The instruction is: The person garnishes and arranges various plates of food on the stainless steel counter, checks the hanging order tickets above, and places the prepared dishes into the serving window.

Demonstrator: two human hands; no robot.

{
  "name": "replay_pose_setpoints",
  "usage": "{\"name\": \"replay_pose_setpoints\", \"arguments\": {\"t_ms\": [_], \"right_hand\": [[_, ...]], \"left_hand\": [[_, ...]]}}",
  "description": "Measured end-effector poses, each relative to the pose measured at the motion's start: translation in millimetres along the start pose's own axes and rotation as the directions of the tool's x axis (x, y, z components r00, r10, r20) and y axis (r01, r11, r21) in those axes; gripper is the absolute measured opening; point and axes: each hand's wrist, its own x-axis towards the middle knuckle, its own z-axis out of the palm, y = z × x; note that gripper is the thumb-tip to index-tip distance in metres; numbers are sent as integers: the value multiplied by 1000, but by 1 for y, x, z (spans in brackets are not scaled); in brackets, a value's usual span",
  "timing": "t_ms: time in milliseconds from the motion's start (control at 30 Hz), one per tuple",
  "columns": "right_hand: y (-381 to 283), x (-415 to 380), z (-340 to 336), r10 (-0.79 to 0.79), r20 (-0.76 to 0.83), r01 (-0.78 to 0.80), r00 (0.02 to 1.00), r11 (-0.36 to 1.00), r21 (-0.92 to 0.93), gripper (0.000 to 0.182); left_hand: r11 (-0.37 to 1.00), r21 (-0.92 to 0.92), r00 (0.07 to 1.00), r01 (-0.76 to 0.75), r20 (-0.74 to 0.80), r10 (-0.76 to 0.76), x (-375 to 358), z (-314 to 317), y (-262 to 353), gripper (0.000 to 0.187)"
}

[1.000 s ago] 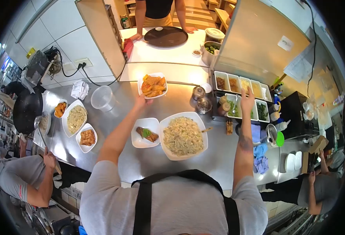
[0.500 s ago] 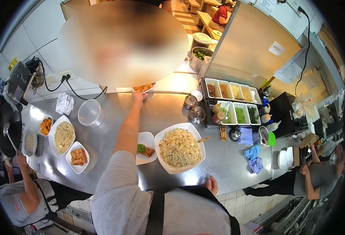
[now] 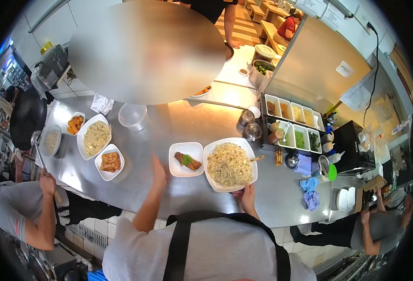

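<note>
Left hand (image 3: 159, 171): raised over the steel counter (image 3: 136, 187), at 9 o'clock of the small white plate (image 3: 186, 159); blurred, so I cannot tell how its fingers are set, and it holds nothing.

Small white plate: square, bearing a browned piece with a green leaf; sits just beside the big bowl, at its 9 o'clock.

Large white bowl of fried rice (image 3: 230, 164): centre of the counter, heaped full, a utensil handle jutting at its 3 o'clock rim. Likely heavy, stiff, breakable; glazed rim probably slick. Best taken at opposite rims or under the base, and kept level.

Right hand (image 3: 247, 194): at the bowl's 6 o'clock rim, fingers together against its edge; a full grasp cannot be confirmed.

Condiment tray (image 3: 294, 122): at 2 o'clock of the bowl, well apart.
</note>
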Motion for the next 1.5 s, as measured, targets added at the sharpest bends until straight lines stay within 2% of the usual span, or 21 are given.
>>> {"name": "replay_pose_setpoints", "arguments": {"t_ms": [33,100,167,200,233,300,400,500,567,667,700,800,867,933,1100,1200,1267,1300,1367,1467,1500], "right_hand": [[-1,0,5,10,-1,-10,1000,1000,17,29],[-4,0,15,37,14,-38,999,999,32,28],[7,8,14,27,19,-27,999,999,42,25],[16,12,14,28,48,-30,998,999,39,24],[23,14,12,1,84,-4,996,1000,30,24],[29,18,8,-39,137,34,990,999,34,24],[27,25,5,-29,146,16,989,996,91,25],[38,48,-2,-50,167,38,985,996,78,27],[21,81,5,-59,190,47,980,997,65,27],[18,98,6,-49,242,32,969,997,75,28],[14,104,9,-43,244,23,969,996,86,28],[25,126,16,-125,289,87,949,986,143,27],[45,146,15,-139,246,138,959,990,21,27],[35,137,19,-129,210,123,969,992,42,26],[26,144,14,-130,293,98,947,988,122,31],[44,154,2,-162,410,107,898,982,153,51],[57,150,-11,-189,484,132,855,980,149,68],[56,146,-18,-166,552,165,817,985,52,72],[55,134,-40,-89,668,242,739,960,-139,81],[85,128,-80,-229,742,661,631,660,-358,82],[85,114,-86,-228,722,648,653,663,-375,82]], "left_hand": [[974,-74,972,215,-77,-221,-37,2,-6,73],[915,-151,926,375,18,-376,-66,11,-26,69],[878,-452,930,159,367,20,-52,24,-62,65],[831,-556,903,-5,355,243,-56,38,-61,63],[820,-573,958,-8,231,171,-46,42,-68,61],[839,-520,978,-163,24,205,-56,58,-58,55],[920,-333,979,-206,-69,194,-17,67,-60,62],[938,-235,960,-253,-183,213,-45,88,-33,59],[971,-128,954,-204,-249,167,-3,112,-16,55],[904,-222,930,-367,-94,354,88,113,-50,69],[905,-280,945,-320,-31,325,103,117,-50,70],[956,-132,963,-262,21,267,76,122,-30,57],[825,-437,902,-359,65,427,48,126,-39,62],[780,-549,884,-298,150,444,77,124,-49,71],[885,-416,957,-209,100,274,82,132,-50,75],[906,-348,936,-240,163,311,85,124,-67,81],[917,-201,902,-345,200,384,88,110,-92,76],[909,-127,881,-398,224,417,87,101,-109,73],[826,-100,813,-555,146,564,72,91,-152,59],[517,189,540,-835,99,836,-21,81,-211,48],[409,314,465,-857,126,876,-44,77,-230,49]]}}
